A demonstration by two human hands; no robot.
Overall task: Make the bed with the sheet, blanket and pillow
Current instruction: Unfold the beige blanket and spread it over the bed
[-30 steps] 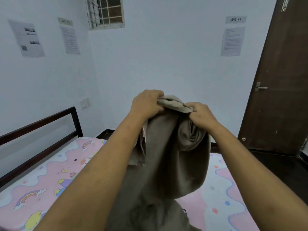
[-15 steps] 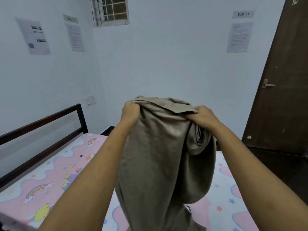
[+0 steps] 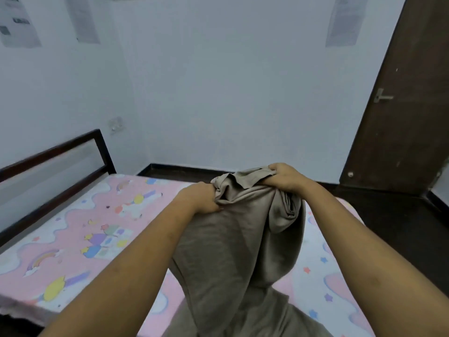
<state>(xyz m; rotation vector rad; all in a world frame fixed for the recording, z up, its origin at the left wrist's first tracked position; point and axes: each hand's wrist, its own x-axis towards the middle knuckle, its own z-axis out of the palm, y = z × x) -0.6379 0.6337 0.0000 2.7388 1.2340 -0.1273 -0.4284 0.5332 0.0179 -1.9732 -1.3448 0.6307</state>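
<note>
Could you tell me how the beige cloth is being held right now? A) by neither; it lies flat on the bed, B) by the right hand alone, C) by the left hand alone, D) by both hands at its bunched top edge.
D: the left hand and right hand both grip the bunched top of the cloth, which hangs over the bed.

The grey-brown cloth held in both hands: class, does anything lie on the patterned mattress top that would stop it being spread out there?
Nothing visible does. The left hand and right hand grip the bunched cloth above the patterned sheet, whose visible surface bears no other object. The part behind the cloth and arms is hidden.
</note>
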